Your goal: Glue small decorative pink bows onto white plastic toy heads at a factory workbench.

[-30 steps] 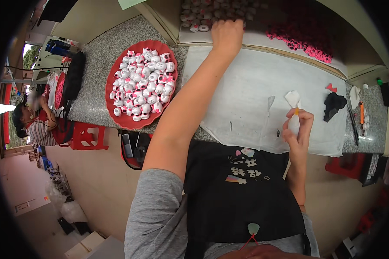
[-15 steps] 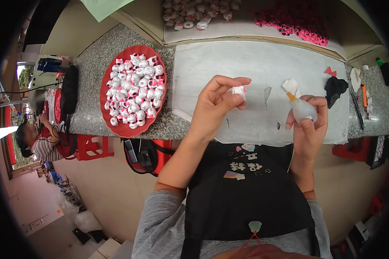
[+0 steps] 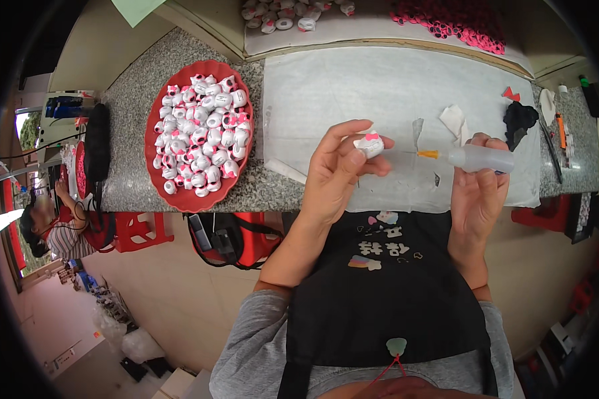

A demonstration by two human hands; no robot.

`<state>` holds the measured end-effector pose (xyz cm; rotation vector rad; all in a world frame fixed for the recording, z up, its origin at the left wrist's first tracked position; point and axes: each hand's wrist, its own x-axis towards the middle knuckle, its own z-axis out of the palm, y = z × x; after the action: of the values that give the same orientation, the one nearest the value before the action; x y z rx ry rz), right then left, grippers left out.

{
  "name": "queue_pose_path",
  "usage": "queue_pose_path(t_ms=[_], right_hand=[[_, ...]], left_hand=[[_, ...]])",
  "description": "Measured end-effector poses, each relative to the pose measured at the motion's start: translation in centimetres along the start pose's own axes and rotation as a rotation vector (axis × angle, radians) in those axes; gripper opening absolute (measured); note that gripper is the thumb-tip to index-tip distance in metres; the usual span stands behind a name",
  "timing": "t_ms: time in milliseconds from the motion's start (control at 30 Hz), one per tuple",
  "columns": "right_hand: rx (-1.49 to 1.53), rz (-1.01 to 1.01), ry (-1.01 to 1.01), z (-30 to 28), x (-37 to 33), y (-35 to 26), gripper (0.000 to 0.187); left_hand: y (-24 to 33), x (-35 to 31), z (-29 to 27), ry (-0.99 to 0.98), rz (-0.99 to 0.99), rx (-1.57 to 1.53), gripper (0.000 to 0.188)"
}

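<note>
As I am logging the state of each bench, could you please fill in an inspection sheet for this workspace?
Surface: speckled counter under a white sheet with dark marks.
Work items: white-and-pink figure and squeeze bottle in hand; heaped figures on a red scalloped plate; pink pieces and white figures on the shelf.
Clutter: crumpled white tissue, black cloth and red scrap toward the sheet's right; orange pen-like tool beyond.
Hands: left hand pinches the figure; right hand holds the bottle, its orange tip toward the figure.
Cables: thin dark cord at far left; ends untraceable.
Surroundings: seated co-worker and red stool at left; open black bag below the counter's front edge.
</note>
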<state>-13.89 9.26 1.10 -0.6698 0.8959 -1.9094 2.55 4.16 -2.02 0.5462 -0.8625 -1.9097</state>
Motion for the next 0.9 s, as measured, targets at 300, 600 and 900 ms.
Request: queue_pose_path(t_ms=[300, 600, 900], right_hand=[[-0.456, -0.456, -0.183, 0.2, -0.9, 0.2, 0.036], [-0.613, -0.527, -0.41, 0.3, -1.3, -0.2, 0.044], [-0.637, -0.546, -0.447, 0.4, -1.3, -0.2, 0.045]], left_hand=[[0.3, -0.3, 0.2, 0.062, 0.049, -0.027, 0.026], [0.2, -0.7, 0.9, 0.129, 0.195, 0.159, 0.034], [0.0, -0.9, 0.7, 0.108, 0.222, 0.211, 0.035]])
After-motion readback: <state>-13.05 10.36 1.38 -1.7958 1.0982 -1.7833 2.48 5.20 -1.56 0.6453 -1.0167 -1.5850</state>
